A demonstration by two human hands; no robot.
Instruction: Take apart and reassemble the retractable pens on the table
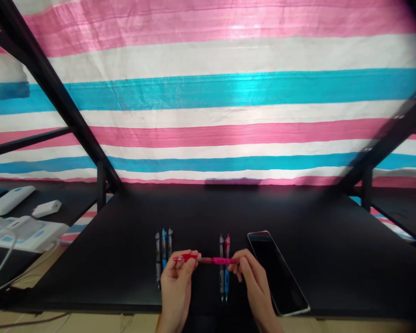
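Observation:
A red pen (206, 260) with a pink grip is held level between my two hands, above the black table. My left hand (177, 286) pinches its red clip end, and my right hand (253, 280) has fingers closed on the pink grip's end. Below and behind the red pen lie two pens side by side: a black pen (222, 282) and a pen with a red top and blue grip (227, 277). Left of them, partly behind my left hand, is a group of pens: a black pen (158, 259), a blue pen (164, 245) and another dark pen (170, 238).
A phone (277, 273) lies face up, right of my right hand. Black metal bars (62, 92) slant up at both sides of the table (125, 259). A striped sheet (229, 92) hangs behind. On the left surface are a white power strip (52, 236), a charger (46, 209) and cables.

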